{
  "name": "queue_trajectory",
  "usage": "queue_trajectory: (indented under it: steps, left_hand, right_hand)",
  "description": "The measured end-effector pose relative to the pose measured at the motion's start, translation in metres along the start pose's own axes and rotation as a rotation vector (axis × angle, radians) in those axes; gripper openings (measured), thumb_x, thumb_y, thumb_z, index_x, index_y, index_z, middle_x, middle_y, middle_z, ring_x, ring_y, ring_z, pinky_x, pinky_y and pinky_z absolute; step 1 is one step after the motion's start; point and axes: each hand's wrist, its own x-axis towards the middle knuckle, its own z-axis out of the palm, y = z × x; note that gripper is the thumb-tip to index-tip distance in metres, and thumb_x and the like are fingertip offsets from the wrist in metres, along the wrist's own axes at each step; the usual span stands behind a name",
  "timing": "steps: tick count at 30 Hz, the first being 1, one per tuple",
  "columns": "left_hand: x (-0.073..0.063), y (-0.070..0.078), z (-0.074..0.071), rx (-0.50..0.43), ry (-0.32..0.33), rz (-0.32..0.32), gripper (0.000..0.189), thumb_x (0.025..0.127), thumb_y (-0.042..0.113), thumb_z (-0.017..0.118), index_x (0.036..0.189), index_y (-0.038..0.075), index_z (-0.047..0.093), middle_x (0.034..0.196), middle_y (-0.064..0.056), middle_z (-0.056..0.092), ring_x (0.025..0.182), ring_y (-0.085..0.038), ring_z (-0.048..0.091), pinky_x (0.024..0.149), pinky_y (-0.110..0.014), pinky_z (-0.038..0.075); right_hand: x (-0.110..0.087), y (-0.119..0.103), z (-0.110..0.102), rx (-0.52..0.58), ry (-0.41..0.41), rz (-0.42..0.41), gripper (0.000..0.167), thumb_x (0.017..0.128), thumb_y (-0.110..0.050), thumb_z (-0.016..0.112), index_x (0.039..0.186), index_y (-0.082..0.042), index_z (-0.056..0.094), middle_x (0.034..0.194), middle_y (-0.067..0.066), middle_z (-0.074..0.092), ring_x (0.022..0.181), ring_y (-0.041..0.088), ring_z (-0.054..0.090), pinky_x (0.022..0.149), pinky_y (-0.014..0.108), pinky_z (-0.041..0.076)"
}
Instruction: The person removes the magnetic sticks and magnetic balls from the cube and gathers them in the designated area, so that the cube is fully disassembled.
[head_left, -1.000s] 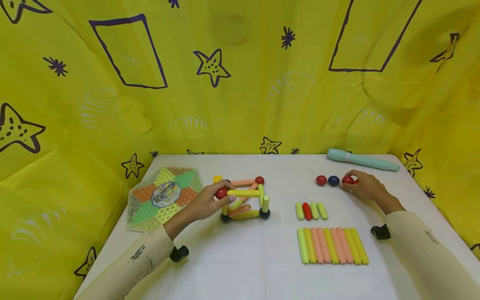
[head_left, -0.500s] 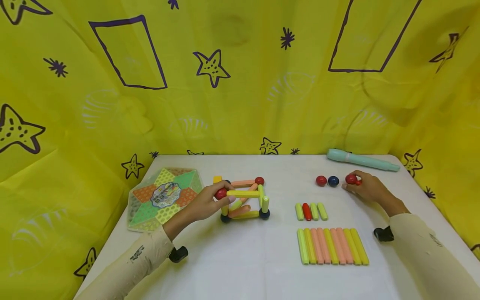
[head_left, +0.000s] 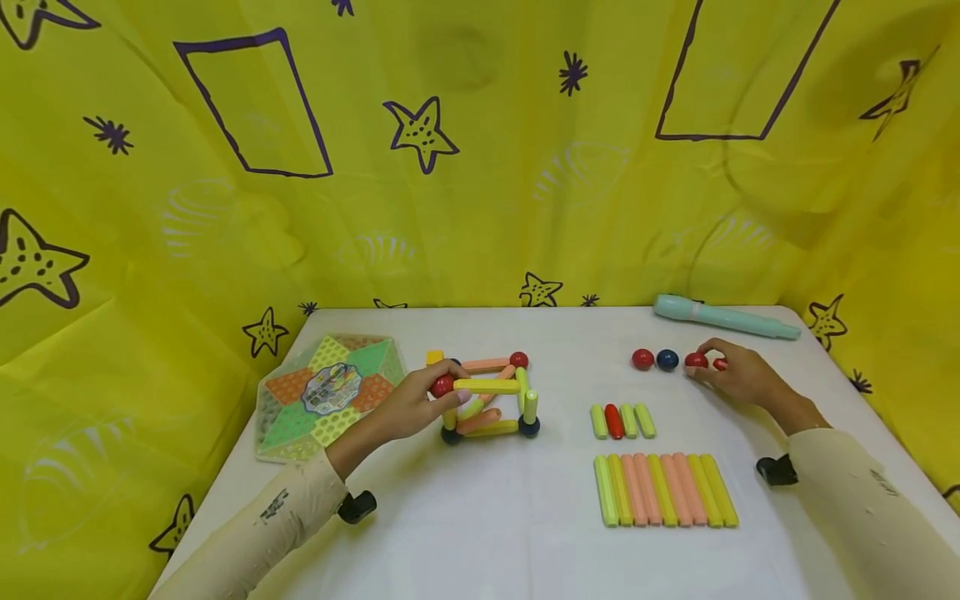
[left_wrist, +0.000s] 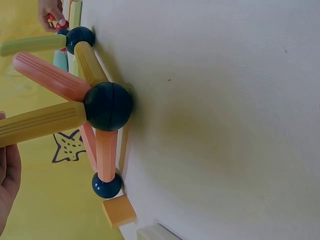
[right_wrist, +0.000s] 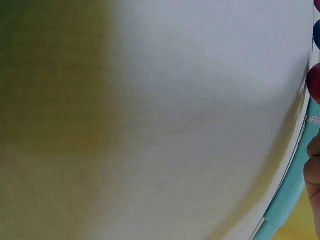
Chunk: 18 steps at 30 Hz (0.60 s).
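Observation:
My left hand [head_left: 408, 407] grips the upper near corner of a frame [head_left: 489, 387] built from magnetic sticks and balls. A red ball [head_left: 442, 386] shows between its fingers, and its thumb lies by the top yellow stick. In the left wrist view, fingers [left_wrist: 10, 167] are around a yellow stick [left_wrist: 42, 122] standing on a dark blue ball [left_wrist: 108, 106]. At the right, my right hand [head_left: 738, 377] pinches a red ball [head_left: 696, 360] close over the table. Another red piece [head_left: 720, 364] shows inside that hand, mostly hidden by the fingers.
A red ball [head_left: 642, 359] and a blue ball [head_left: 667, 360] sit left of the right hand. Short sticks [head_left: 628, 422] and a row of longer sticks [head_left: 666, 492] lie nearer. A teal tube-shaped object [head_left: 726, 318] lies behind; a patterned hexagonal box [head_left: 330, 396] stands left.
My right hand drew the red ball slightly right and up, then brought it back left beside the blue ball. The left hand and the stick frame have stayed in place.

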Motion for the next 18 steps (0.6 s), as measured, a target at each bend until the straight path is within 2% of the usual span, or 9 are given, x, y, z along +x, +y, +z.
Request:
queue_trajectory:
  steps: [3,11,18]
  left_hand:
    - [0.0001,0.0004,-0.0003,0.007,-0.002,-0.009,0.015,0.1,0.023,0.064,0.113,0.017,0.062,0.106,-0.006,0.064,0.083,-0.019,0.055,0.065,-0.026,0.049]
    - [0.0009,0.0016,-0.0006,0.014,0.0,-0.019,0.015,0.1,0.023,0.065,0.113,0.017,0.062,0.105,-0.006,0.063,0.084,-0.019,0.055,0.065,-0.026,0.048]
    - [0.0006,0.0017,-0.0002,0.02,-0.005,-0.024,0.017,0.1,0.024,0.064,0.114,0.016,0.062,0.107,-0.007,0.063,0.083,-0.019,0.055,0.065,-0.025,0.048]
  right_hand:
    - [0.0009,-0.0025,0.0013,0.013,-0.012,0.013,0.054,0.097,-0.043,0.066,0.13,-0.002,0.054,0.122,0.033,0.058,0.099,0.042,0.055,0.083,0.06,0.049]
    - [0.0025,-0.0031,-0.0003,0.008,-0.024,0.036,0.061,0.096,-0.047,0.066,0.137,-0.004,0.053,0.133,0.038,0.05,0.109,0.051,0.053,0.09,0.07,0.044]
    - [0.003,-0.0017,0.0,0.018,0.008,0.017,0.07,0.094,-0.045,0.069,0.142,0.0,0.045,0.126,0.04,0.053,0.106,0.051,0.054,0.088,0.067,0.045]
